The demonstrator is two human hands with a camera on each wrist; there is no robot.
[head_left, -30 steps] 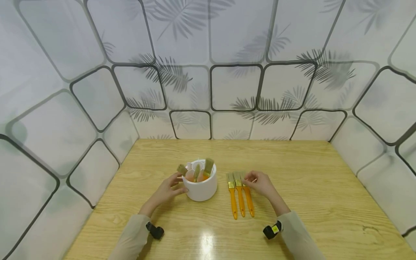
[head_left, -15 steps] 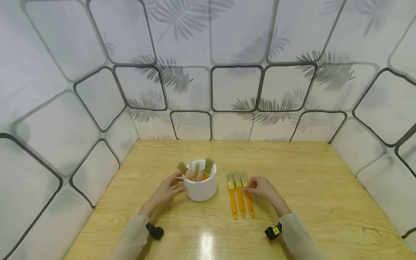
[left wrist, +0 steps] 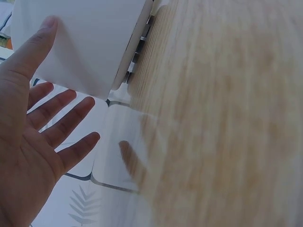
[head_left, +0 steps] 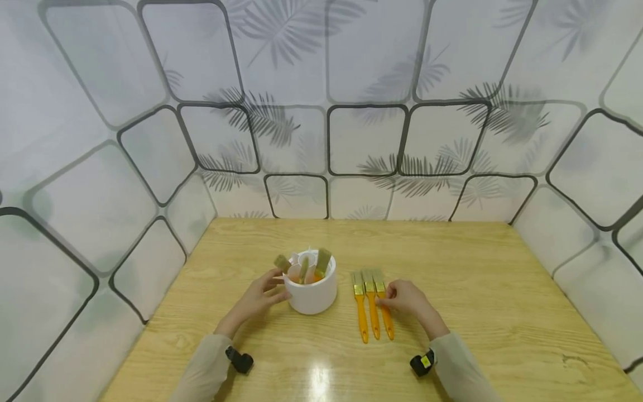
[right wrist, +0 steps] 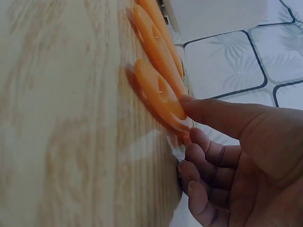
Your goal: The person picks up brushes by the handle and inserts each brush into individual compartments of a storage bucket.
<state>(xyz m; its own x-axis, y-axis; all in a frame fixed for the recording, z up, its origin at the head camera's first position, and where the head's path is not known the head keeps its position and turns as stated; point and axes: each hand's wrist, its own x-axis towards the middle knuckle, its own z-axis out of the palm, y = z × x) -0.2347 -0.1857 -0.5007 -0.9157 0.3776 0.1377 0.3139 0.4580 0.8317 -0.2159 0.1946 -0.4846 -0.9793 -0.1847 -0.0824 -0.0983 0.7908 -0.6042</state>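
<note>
Subject: the rightmost orange-handled paintbrush [head_left: 387, 321], lying flat on the wood-grain table [head_left: 452, 251] at the right end of a row, just beside the middle paintbrush [head_left: 374, 312]. Its long axis runs away from the person, bristles at the far end, handle end near. The right hand [head_left: 406, 300] is the nearer and comes in from the right, across that axis, meeting the handle a little short of the ferrule. Grip condition: thumb tip against the handle, forefinger curled opposite — a narrow pinch on the brush, firmness cannot be told. The left hand [head_left: 255, 298] is well apart, fingers spread and thumb laid on the wall of the white pot [head_left: 312, 297], which stands between it and the row — bristle-up brushes inside.
</note>
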